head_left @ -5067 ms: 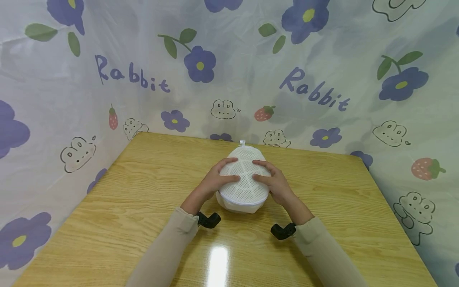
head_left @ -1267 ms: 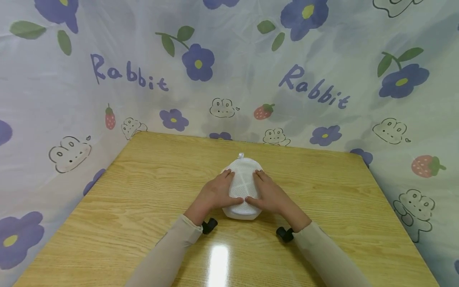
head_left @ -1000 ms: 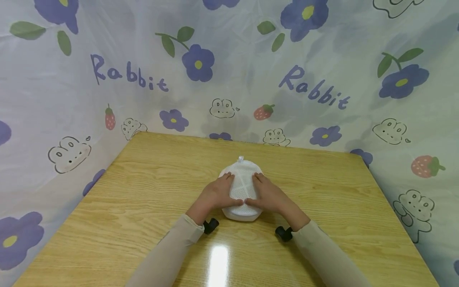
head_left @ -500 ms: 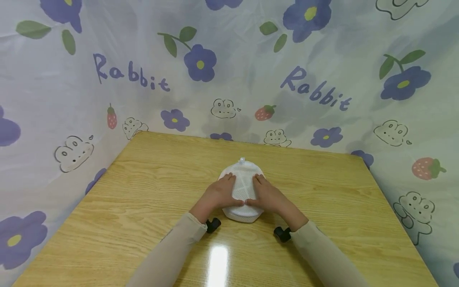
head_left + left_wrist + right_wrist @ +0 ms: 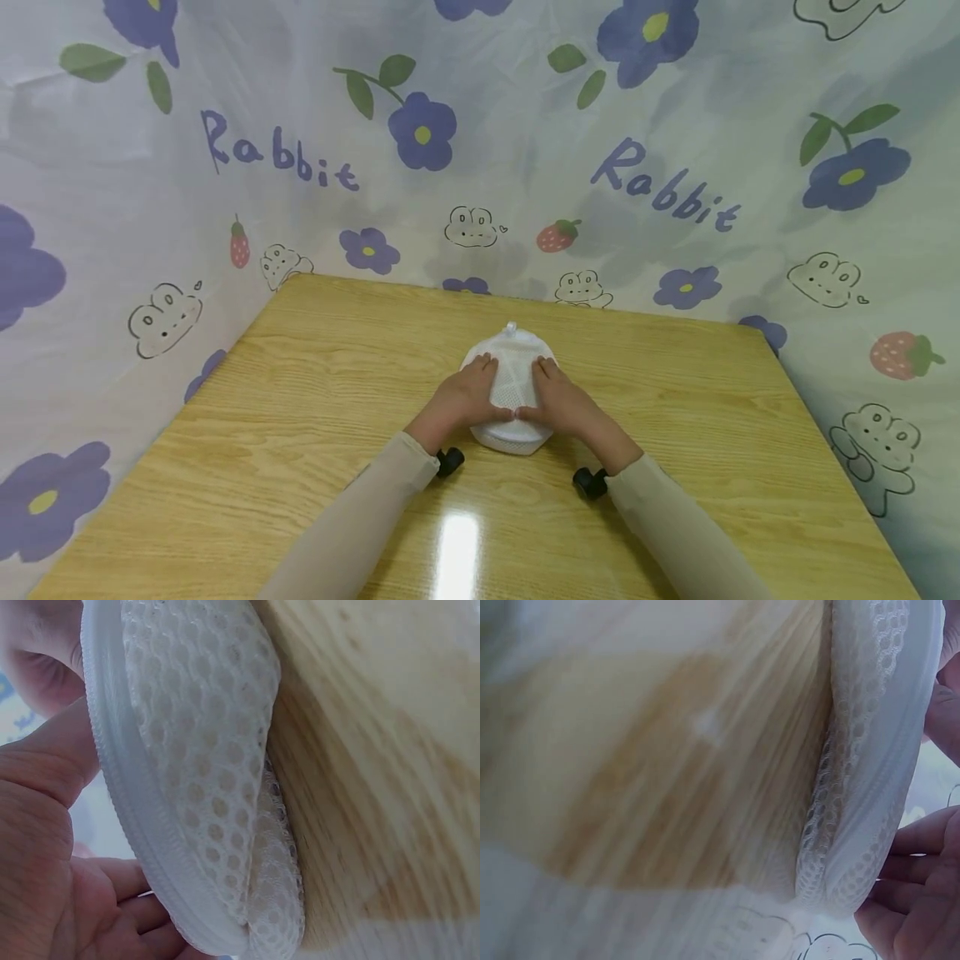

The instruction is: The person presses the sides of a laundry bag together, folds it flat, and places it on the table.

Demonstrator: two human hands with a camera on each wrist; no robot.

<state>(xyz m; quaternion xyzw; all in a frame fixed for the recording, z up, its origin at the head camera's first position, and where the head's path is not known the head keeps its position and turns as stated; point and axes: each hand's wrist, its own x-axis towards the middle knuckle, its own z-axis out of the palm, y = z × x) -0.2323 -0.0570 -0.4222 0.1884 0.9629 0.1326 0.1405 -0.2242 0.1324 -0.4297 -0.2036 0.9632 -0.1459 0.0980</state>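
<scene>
A white, dome-shaped mesh laundry bag (image 5: 513, 385) stands on the wooden table, with a small loop tab (image 5: 512, 327) at its far end. My left hand (image 5: 469, 393) holds its left side and my right hand (image 5: 559, 402) its right side. Both thumbs lie across the near part of the mesh, tips almost meeting; the other fingers reach forward over the sides. In the left wrist view a white zipper band (image 5: 142, 787) runs along the rim beside my thumb. The bag's honeycomb mesh (image 5: 855, 712) sits close over the wood in the right wrist view. Its inside is hidden.
The wood-grain table (image 5: 337, 358) extends around the bag on all sides. A curtain (image 5: 510, 150) printed with flowers, rabbits and strawberries hangs behind and at both sides. Black wrist cameras (image 5: 450, 462) sit below the beige sleeves (image 5: 367, 517).
Since the oldest frame the bag has become flatter and smaller, and my hands have come closer together over it. In the last half second bag and hands have shifted slightly away from me.
</scene>
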